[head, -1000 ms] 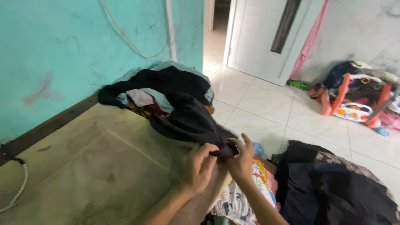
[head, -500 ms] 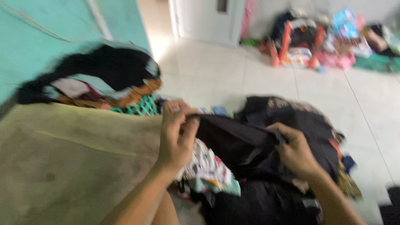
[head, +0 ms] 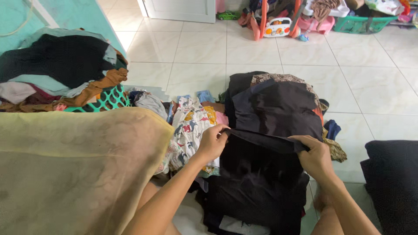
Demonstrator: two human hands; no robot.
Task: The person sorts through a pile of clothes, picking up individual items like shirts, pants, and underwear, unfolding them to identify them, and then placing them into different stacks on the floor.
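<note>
Two hands, left hand (head: 212, 143) and right hand (head: 315, 156) pinching black garment (head: 261, 141) (stretched taut between them).

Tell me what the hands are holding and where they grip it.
Both hold one black garment by its top edge: the left hand pinches the left corner, the right hand the right corner, stretching the edge between them.
</note>
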